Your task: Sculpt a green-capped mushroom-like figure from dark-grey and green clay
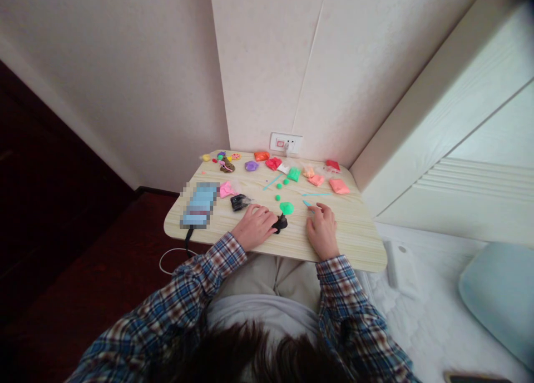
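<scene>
My left hand point(255, 227) rests on the table with its fingertips against a small dark lump of black clay point(281, 223), pinning it down. The fingers partly cover that lump. Just beyond it lies a flattened green clay piece point(287, 208), with several small green clay balls point(278, 197) farther back. My right hand point(322, 230) is curled around a light-blue modelling tool point(307, 204); one end sticks out past the fingers and the rest is hidden. A bag of black clay point(239, 203) sits just beyond my left hand.
Along the back of the table point(359, 249) lie several bags of coloured clay point(293, 174) and small finished pieces point(226, 165). Two more blue tools point(317, 194) lie beyond the hands. A blurred-out phone point(200, 205) with a cable is at the left. A wall socket point(286, 143) is behind.
</scene>
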A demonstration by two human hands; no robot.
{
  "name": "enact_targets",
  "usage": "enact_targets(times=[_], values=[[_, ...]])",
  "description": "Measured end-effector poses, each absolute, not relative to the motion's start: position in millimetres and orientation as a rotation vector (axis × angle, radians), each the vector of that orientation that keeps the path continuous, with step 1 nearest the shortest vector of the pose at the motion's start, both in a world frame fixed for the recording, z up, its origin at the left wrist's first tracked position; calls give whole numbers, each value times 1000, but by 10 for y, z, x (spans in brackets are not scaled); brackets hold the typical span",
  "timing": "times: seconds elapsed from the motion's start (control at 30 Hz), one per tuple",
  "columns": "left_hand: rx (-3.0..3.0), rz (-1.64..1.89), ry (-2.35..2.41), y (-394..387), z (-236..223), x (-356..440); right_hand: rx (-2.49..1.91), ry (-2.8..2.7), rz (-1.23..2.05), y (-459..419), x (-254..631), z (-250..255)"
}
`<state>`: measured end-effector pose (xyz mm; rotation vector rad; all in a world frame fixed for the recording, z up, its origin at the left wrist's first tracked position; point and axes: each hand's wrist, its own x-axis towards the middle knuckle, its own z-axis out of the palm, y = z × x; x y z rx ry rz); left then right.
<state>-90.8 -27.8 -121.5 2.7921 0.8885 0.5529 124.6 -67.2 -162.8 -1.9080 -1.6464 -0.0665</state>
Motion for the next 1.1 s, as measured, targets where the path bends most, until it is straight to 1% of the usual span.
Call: enact_targets(times=[0.1, 0.23, 0.37, 0.43, 0.53, 0.63, 0.73, 0.9, 1.1], values=[[2683, 543, 828, -161, -1235, -890, -1897, -1646, -67, -671, 1250, -1632], [2593, 621, 898, -128, -1332, -939, -1889, -1641, -64, -668, 1254, -1639], [2350, 857, 1010, -190, -1390, -1012, -1885, -1631, -59, -661, 1256, -1642], [2289, 911, 1078, -269, -1398, -997, -1885, -1626, -59, -659, 1256, -1643], [2327, 875, 1215, -445, -1412, -909, -1887, -1622, -61, -658, 1258, -1646], [2288, 935, 1278, -605, -1432, -821, -1891, -1628, -60, -658, 1263, -1649], [2242, 980, 1226, -658, -1436, -805, -1893, -1630, -60, -658, 1264, -1650], [2246, 949, 1158, -640, -1437, -821, -1885, -1625, -64, -655, 1258, -1653], [2288, 1048, 1387, -680, -1485, -680, -1888, -1633, -67, -656, 1264, -1657]])
